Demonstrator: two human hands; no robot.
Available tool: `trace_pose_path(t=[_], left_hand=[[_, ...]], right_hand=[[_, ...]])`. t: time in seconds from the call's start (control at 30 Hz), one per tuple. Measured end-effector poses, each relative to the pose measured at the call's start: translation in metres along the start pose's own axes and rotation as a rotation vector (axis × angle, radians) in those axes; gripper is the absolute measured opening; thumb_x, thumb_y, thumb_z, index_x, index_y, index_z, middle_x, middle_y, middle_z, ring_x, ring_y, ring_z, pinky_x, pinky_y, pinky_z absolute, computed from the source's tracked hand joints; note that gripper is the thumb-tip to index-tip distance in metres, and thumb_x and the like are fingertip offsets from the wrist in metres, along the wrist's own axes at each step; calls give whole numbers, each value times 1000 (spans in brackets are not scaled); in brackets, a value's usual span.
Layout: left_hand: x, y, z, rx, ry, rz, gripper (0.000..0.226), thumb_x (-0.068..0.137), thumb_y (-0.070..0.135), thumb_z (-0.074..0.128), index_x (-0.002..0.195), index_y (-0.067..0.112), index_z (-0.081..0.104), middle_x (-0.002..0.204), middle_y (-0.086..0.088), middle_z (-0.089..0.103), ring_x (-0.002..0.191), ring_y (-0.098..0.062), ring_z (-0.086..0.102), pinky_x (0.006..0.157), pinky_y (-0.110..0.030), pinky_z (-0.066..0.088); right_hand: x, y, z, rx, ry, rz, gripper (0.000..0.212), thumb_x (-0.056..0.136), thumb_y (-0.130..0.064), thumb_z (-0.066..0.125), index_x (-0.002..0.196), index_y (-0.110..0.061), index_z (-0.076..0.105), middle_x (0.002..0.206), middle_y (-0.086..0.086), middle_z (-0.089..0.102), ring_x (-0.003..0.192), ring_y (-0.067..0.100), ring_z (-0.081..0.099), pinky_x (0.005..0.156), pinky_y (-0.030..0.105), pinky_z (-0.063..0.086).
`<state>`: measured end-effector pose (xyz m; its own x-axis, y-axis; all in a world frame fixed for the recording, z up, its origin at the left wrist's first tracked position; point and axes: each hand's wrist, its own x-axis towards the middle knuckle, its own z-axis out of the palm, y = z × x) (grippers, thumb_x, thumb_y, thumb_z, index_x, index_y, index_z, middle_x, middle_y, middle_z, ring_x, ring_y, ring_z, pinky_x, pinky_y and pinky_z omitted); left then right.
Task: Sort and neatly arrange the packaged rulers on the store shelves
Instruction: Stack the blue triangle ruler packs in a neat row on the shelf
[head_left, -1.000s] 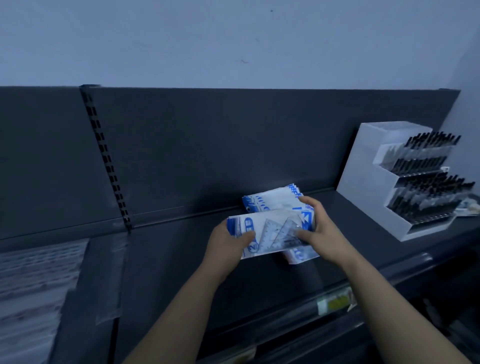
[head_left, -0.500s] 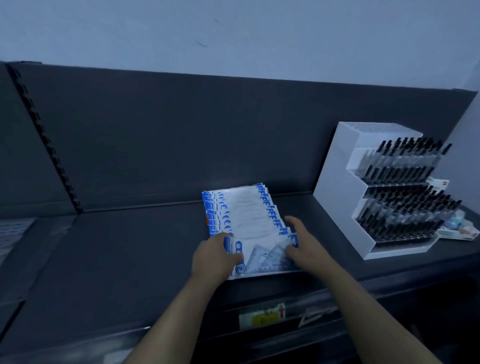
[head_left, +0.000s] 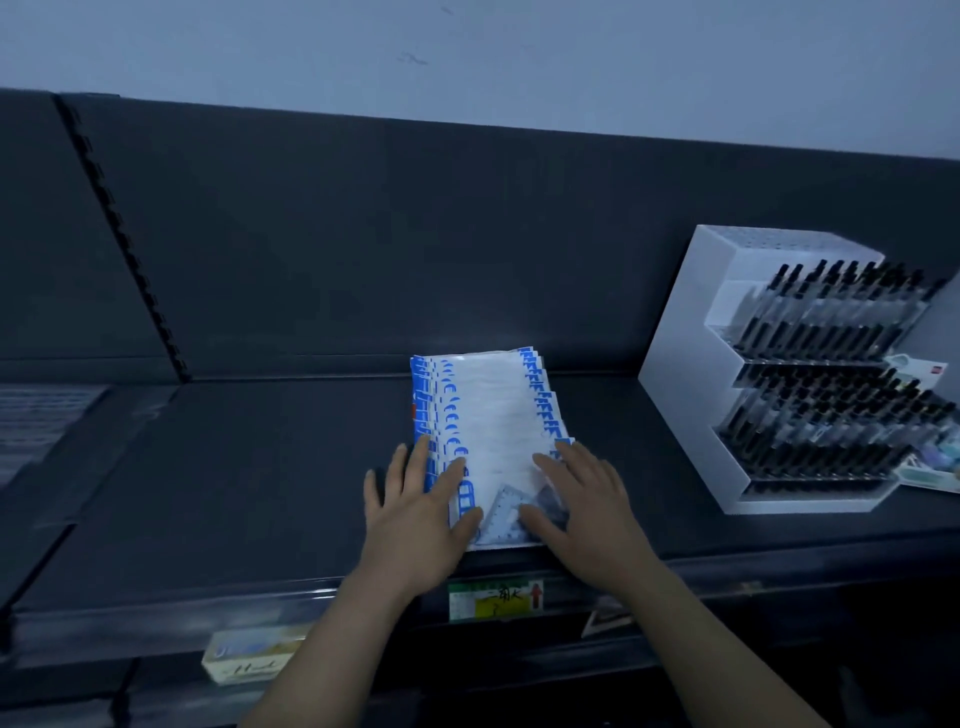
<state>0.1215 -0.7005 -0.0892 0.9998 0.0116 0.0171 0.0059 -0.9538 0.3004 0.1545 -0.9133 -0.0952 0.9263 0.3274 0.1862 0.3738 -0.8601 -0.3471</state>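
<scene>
Ruler packets (head_left: 488, 415), white with blue edges, overlap.

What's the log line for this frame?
left hand: flat on packs | right hand: flat on packs | packs: overlapped row on shelf

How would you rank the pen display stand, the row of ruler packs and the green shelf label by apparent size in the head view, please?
1. pen display stand
2. row of ruler packs
3. green shelf label, clearly smallest
</scene>
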Motion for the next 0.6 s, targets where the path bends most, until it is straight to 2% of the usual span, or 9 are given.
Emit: trace_pose_path(t=[0.03, 0.1, 0.17, 0.23, 0.3, 0.37, 0.47, 0.53, 0.6], left_hand=[[-1, -1, -1, 18, -9, -8, 64, 93, 65, 26, 151, 43, 11, 160, 2, -19, 147, -21, -18, 118, -50, -9], [-4, -2, -3, 14, -57, -33, 65, 94, 62, 29, 152, 43, 7, 160, 2, -20, 148, -20, -14, 119, -48, -6], [-6, -3, -4, -5, -93, -43, 66, 95, 61, 30, 152, 42, 3, 160, 2, -19, 149, -19, -9, 119, -47, -4], [-7, -3, -4, -4, -98, -32, 67, 95, 61, 30, 152, 42, 0, 161, 2, -17, 149, -18, -6, 120, -47, -3], [-8, -4, -6, -32, -82, -31, 69, 95, 59, 32, 152, 40, -1, 162, 2, -13, 149, -18, 0, 120, -47, -1], [-9, -5, -11, -112, -28, -51, 69, 95, 56, 36, 153, 36, 5, 162, 1, -4, 148, -19, 8, 120, -45, 7], [-12, -13, -24, -274, 138, -104, 59, 95, 48, 46, 148, 25, 31, 156, -2, 26, 139, -22, 32, 113, -38, 29], [-14, -26, -33, -340, 239, -152, 51, 95, 41, 51, 140, 19, 44, 146, -4, 43, 129, -23, 46, 103, -36, 40], [-19, -44, -43, -376, 312, -213, 45, 95, 37, 52, 136, 17, 50, 140, -3, 50, 120, -23, 52, 97, -35, 45]], right_hand=[[-3, -2, -1, 1, -15, -9, 79, 80, -73, 28, 146, -31, 32, 158, -5, 21, 147, 14, 13, 120, 40, 8], [-6, -5, -5, 13, -13, -13, 66, 86, -64, 45, 139, -26, 43, 150, -3, 36, 139, 15, 30, 116, 35, 21], [-9, -6, -8, 33, 92, -23, 46, 87, -50, 57, 121, -20, 55, 128, -3, 52, 118, 17, 48, 101, 31, 34], [-11, -8, -8, 34, 107, -13, 36, 86, -49, 58, 109, -21, 55, 113, -6, 55, 103, 15, 52, 91, 29, 40], [-12, -6, -6, 31, 122, 4, 36, 84, -54, 54, 103, -23, 53, 103, -9, 54, 94, 12, 51, 88, 32, 44], [-10, -7, -5, 52, 208, 11, 44, 81, -58, 48, 105, -21, 54, 107, -8, 54, 100, 12, 51, 93, 36, 44], [1, -17, -3, 43, 256, -16, 58, 82, -57, 44, 120, -15, 55, 129, 4, 52, 127, 23, 43, 110, 42, 33], [12, -34, 2, 48, 246, -35, 59, 82, -54, 45, 125, -14, 54, 136, 8, 49, 133, 26, 38, 113, 44, 29], [26, -58, 10, 68, 258, -78, 55, 83, -49, 47, 122, -12, 57, 135, 12, 51, 132, 32, 41, 110, 49, 33]])
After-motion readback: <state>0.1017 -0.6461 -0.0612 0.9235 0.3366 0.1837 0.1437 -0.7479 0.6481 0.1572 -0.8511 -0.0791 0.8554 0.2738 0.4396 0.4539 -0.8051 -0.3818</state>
